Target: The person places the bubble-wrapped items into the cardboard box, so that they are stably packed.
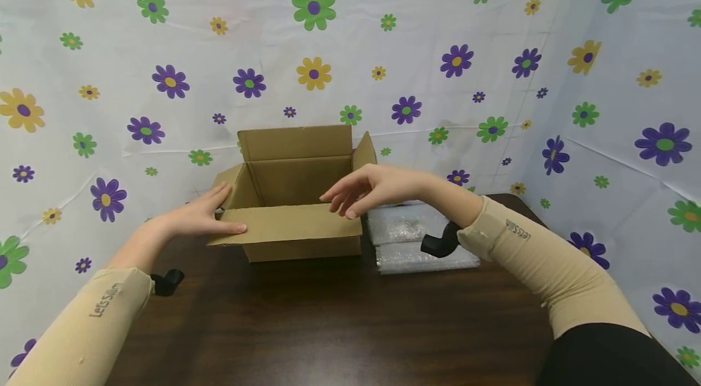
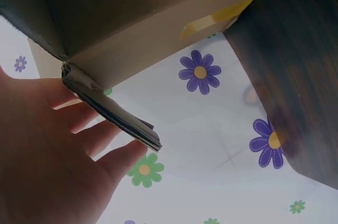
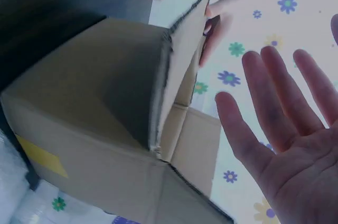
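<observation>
An open cardboard box (image 1: pixel 303 250) stands on the table with its flaps spread outward. At its left front corner my left hand (image 1: pixel 199 214) presses on the flaps, fingers fairly straight over the left flap (image 1: pixel 230 175) and thumb on the front flap (image 1: pixel 296 221). In the left wrist view the fingertips lie along the edge of a flap (image 2: pixel 119 110). My right hand (image 1: pixel 378 188) hovers over the right end of the front flap, fingers loosely bent and holding nothing. The right wrist view shows that hand's spread fingers (image 3: pixel 272 97) apart from the box.
Clear bubble-wrap packages (image 1: pixel 427 257) lie on the table just right of the box. The dark wooden table (image 1: pixel 328 319) extends in front. A flower-print cloth (image 1: pixel 350 27) hangs behind and at the sides. Yellow tape (image 3: pixel 42 156) marks the box's side.
</observation>
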The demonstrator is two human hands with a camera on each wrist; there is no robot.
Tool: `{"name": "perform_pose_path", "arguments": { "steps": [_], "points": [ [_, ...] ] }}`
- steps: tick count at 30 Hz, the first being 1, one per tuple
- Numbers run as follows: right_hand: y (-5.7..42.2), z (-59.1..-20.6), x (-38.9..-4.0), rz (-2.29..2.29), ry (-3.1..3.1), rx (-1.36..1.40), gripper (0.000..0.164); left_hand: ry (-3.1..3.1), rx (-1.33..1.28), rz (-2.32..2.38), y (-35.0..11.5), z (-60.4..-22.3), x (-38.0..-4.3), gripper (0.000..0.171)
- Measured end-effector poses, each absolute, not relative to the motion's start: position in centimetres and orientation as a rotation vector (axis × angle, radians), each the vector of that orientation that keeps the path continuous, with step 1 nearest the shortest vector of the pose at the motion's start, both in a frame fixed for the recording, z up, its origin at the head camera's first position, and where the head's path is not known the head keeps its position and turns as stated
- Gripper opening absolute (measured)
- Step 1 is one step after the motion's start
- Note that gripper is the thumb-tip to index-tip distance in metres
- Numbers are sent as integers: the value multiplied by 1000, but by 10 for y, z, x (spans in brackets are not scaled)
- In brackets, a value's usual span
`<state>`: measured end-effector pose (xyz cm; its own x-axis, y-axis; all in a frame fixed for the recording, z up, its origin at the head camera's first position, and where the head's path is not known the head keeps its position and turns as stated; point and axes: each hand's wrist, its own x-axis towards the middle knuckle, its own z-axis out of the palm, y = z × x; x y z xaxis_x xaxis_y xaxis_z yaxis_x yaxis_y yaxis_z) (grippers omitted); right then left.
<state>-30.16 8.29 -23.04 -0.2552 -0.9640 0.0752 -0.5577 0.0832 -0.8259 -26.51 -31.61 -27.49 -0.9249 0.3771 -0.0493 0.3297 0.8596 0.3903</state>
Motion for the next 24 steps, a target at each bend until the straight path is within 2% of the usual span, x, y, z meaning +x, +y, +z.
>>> {"name": "perform_pose_path", "arguments": {
  "steps": [9,24],
  "points": [
    [127,-263,-296,-956,1824,-1433,54,2912,555,571,-316,-277,-265,108],
    [187,-345,-321,-1004,2042,-1174,57,2909,540,591,-318,-279,-265,109]
  ]
}}
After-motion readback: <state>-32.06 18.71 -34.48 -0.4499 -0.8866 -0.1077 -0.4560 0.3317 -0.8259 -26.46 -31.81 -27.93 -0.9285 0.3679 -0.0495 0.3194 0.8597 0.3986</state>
